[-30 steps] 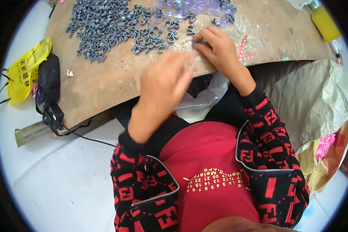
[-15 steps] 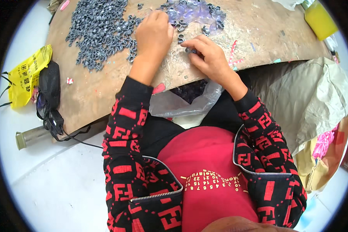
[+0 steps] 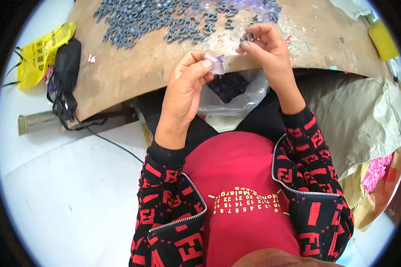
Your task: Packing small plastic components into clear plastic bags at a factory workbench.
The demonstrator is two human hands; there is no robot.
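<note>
Between thumb and fingers, my left hand (image 3: 186, 82) pinches a thin translucent purple plastic piece (image 3: 217, 63), raised over the table's near edge. My right hand (image 3: 268, 46), a little farther off to the right, grips a small dark grey curved clip (image 3: 248, 37) at its fingertips. The two hands are apart, and so are the pieces in them. Beyond them, a large heap of similar grey curved clips (image 3: 138, 20) spreads across the worn wooden table (image 3: 120, 73). More translucent purple pieces (image 3: 205, 6) lie among loose clips at the far side.
Below the table edge, over my lap, a clear plastic bag (image 3: 254, 95) holds dark pieces. A yellow bag (image 3: 42, 55) and a black pouch (image 3: 67, 62) with a cable are at the left. A yellow container (image 3: 383, 40) stands far right; a pale sack (image 3: 349, 115) hangs nearby.
Both hands have left the tabletop pieces. My left hand has come nearer with a purple piece in it; my right has moved right and slightly away, holding a clip. The view has shifted.
</note>
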